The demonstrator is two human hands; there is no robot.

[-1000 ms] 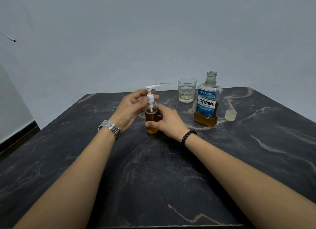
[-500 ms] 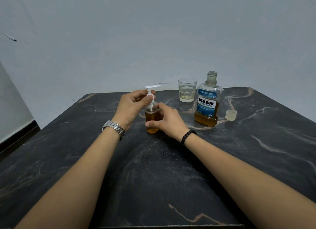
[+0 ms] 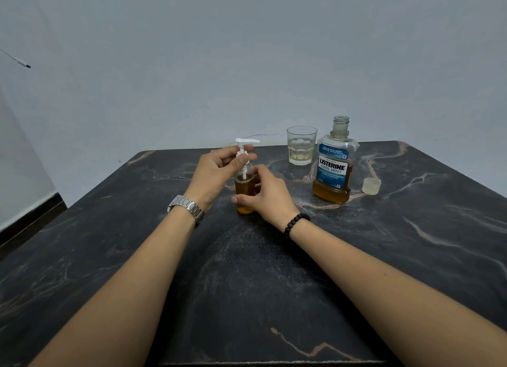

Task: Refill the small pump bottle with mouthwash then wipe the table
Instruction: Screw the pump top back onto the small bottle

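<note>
We take the small pump bottle [image 3: 245,191] as our landmark: it stands upright on the dark marble table [image 3: 247,284], already holding amber mouthwash, so we judge the pouring done and the step in hand to be fitting the pump back on. Our left hand [image 3: 216,172] pinches the white pump head [image 3: 244,150] at its collar, just above the bottle's neck, while our right hand [image 3: 263,194] is wrapped around the bottle's body to steady it. We cannot quite tell whether the collar is fully threaded, since fingers cover the joint. To the right of the bottle stands the open Listerine bottle [image 3: 333,172], its cap [image 3: 371,185] lying further right, and a glass [image 3: 301,148] sits behind. Next we would twist the collar tight, cap the big bottle, then find a cloth, none being in view.
</note>
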